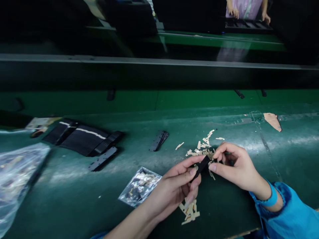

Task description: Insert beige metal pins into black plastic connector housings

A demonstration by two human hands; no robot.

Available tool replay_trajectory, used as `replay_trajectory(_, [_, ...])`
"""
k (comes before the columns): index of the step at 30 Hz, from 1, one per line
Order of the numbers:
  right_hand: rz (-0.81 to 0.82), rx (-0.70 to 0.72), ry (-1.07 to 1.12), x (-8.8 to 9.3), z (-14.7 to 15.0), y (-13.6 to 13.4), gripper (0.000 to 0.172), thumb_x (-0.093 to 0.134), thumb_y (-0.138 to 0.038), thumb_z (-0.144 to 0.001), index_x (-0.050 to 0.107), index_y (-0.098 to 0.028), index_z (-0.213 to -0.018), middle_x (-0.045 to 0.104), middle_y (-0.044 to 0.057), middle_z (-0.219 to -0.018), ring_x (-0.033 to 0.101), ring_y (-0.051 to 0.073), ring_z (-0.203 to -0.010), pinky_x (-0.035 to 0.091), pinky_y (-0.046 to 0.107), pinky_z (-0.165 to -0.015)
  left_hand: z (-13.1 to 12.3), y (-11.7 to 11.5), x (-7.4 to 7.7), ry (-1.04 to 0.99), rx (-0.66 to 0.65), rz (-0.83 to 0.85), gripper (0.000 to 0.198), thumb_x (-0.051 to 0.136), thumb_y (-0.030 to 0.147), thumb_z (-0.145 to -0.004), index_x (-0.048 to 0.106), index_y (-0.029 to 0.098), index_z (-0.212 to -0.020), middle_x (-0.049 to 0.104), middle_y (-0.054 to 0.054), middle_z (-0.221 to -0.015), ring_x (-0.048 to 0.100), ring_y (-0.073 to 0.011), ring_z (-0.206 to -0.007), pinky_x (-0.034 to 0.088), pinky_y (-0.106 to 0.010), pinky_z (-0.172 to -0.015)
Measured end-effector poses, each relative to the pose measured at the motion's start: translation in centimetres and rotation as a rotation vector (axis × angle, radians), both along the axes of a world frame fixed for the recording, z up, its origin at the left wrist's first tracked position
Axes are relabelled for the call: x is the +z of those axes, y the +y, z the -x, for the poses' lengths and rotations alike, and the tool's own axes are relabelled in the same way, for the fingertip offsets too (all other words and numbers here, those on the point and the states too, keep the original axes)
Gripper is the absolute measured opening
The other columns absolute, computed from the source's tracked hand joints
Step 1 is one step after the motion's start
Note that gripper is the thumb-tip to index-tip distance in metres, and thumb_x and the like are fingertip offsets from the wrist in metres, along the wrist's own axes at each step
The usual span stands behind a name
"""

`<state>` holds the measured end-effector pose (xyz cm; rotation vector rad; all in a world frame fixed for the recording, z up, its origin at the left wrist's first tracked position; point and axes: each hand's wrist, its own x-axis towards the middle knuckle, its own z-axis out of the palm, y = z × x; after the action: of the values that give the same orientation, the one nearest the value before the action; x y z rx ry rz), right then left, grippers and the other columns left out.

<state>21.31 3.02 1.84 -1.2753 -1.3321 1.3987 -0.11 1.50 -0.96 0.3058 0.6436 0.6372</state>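
Note:
A small black bar-shaped part (202, 166) is gripped between the thumb and fingers of my left hand (178, 181), tilted up to the right. Close to its upper end is my right hand (234, 166), thumb and fingertips drawn together in a pinch. Whatever sits between those fingertips is too small to make out. Behind and beneath the hands lies a loose heap of thin cream-coloured pieces (199, 152). More cream strips (190, 212) are scattered below my left hand. A clear plastic bag (141, 186) of small parts rests left of my left wrist.
At the left lie a row of black strips (82, 137), a dark perforated plate (103, 159) and a large clear bag (21, 179). Further black plates (159, 141) lie mid-table. A tan scrap (272, 121) is at right. Across a rail (159, 62), another person's hands touch a black tray (246, 25).

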Motion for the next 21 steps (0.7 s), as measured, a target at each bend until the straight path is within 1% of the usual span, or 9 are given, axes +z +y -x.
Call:
replay_trajectory(2, [-0.011,-0.009,0.009,0.3,-0.2,0.0,0.015,0.086,-0.026,-0.080,0.074,-0.020,-0.087,0.061,-0.003,-0.075,0.051,0.011,-0.061,0.039,0.024,-0.053,0.0,0.0,0.4,0.021,0.009,-0.005,0.034,0.080,0.033,-0.092,0.075,0.025,-0.124,0.063,0.003,-0.065,0.055,-0.0063,-0.041,0.043,-0.017,-0.046])
replay_trajectory(4, [0.000,0.007,0.026,0.5,-0.2,0.1,0.010,0.081,-0.027,-0.086,0.073,-0.020,-0.084,0.061,-0.003,-0.071,0.052,0.011,-0.060,0.041,0.024,-0.054,0.1,0.0,0.8,0.042,0.009,-0.006,0.034,0.080,0.034,-0.092,0.075,0.025,-0.125,0.063,0.003,-0.066,0.055,-0.0066,-0.042,0.043,-0.017,-0.047])
replay_trajectory(6, [0.026,0.024,0.045,0.5,-0.2,0.1,0.013,0.078,-0.029,-0.089,0.073,-0.020,-0.082,0.061,-0.003,-0.068,0.052,0.011,-0.059,0.042,0.024,-0.055,0.1,0.0,0.9,0.054,-0.004,-0.011,0.035,0.081,0.035,-0.091,0.075,0.025,-0.125,0.063,0.003,-0.066,0.054,-0.0066,-0.042,0.042,-0.018,-0.047])
replay_trajectory(10, [0.119,0.024,0.107,0.4,-0.1,0.2,0.021,0.082,-0.037,-0.087,0.072,-0.019,-0.080,0.058,-0.003,-0.064,0.048,0.011,-0.057,0.040,0.024,-0.054,0.0,-0.1,0.8,0.063,-0.036,-0.019,0.036,0.081,0.036,-0.092,0.074,0.024,-0.125,0.061,0.004,-0.066,0.049,-0.0050,-0.041,0.038,-0.019,-0.047])
replay_trajectory(14, [0.198,0.059,0.129,0.0,-0.2,0.6,0.029,0.087,-0.040,-0.081,0.069,-0.018,-0.077,0.055,-0.004,-0.064,0.046,0.011,-0.057,0.037,0.024,-0.054,0.2,0.0,0.5,0.089,-0.059,-0.050,0.036,0.078,0.039,-0.094,0.071,0.020,-0.124,0.057,0.006,-0.065,0.038,-0.0026,-0.041,0.030,-0.019,-0.047])
replay_trajectory(16, [0.227,0.078,0.117,-0.2,-0.5,0.8,0.034,0.092,-0.040,-0.075,0.066,-0.019,-0.077,0.054,-0.005,-0.066,0.046,0.010,-0.058,0.036,0.024,-0.054,0.7,0.3,0.6,0.111,-0.123,-0.088,0.041,0.077,0.042,-0.095,0.066,0.019,-0.126,0.054,0.007,-0.064,0.033,-0.0023,-0.042,0.025,-0.018,-0.046])
replay_trajectory(18, [0.248,0.118,0.104,-0.2,-1.0,0.9,0.039,0.096,-0.039,-0.070,0.064,-0.019,-0.079,0.053,-0.006,-0.069,0.046,0.010,-0.059,0.037,0.024,-0.055,1.2,0.5,0.9,0.105,-0.231,-0.135,0.046,0.074,0.044,-0.097,0.058,0.019,-0.132,0.053,0.008,-0.063,0.028,-0.0030,-0.043,0.021,-0.018,-0.045])
replay_trajectory(19, [0.249,0.156,0.090,0.0,-1.3,0.8,0.039,0.095,-0.039,-0.071,0.064,-0.020,-0.082,0.055,-0.006,-0.072,0.048,0.010,-0.061,0.038,0.024,-0.056,1.4,0.7,1.1,0.094,-0.284,-0.160,0.047,0.072,0.044,-0.098,0.054,0.020,-0.134,0.051,0.009,-0.062,0.027,-0.0035,-0.043,0.019,-0.017,-0.044])
replay_trajectory(21, [0.216,0.286,0.030,0.6,-1.6,0.5,0.031,0.089,-0.042,-0.080,0.070,-0.020,-0.092,0.062,-0.003,-0.077,0.053,0.013,-0.065,0.041,0.026,-0.059,1.6,0.9,1.5,0.076,-0.354,-0.206,0.049,0.070,0.045,-0.099,0.048,0.022,-0.136,0.050,0.011,-0.061,0.024,-0.0043,-0.043,0.017,-0.017,-0.043])
